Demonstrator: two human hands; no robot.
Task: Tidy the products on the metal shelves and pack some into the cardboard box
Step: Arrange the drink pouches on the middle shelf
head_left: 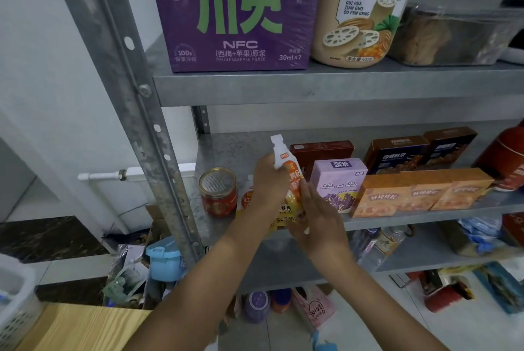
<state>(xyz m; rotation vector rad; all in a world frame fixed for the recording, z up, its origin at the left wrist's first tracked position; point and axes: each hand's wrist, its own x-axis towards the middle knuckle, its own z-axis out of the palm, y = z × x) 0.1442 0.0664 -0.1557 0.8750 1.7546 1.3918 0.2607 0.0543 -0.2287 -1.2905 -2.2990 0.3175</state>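
Both hands hold an orange and white spouted pouch upright over the front of the middle metal shelf. My left hand grips its upper left side. Pressed against its lower right side is my right hand. Behind my left hand a second pouch stands, partly hidden. A red jar with a gold lid stands to the left. Right of the pouch stands a lilac carton, then a row of orange boxes.
The top shelf carries a purple NFC box, a beige lotus-powder jar and a clear tub. Dark boxes and a red tin stand behind. The grey upright post rises at left. Clutter lies below.
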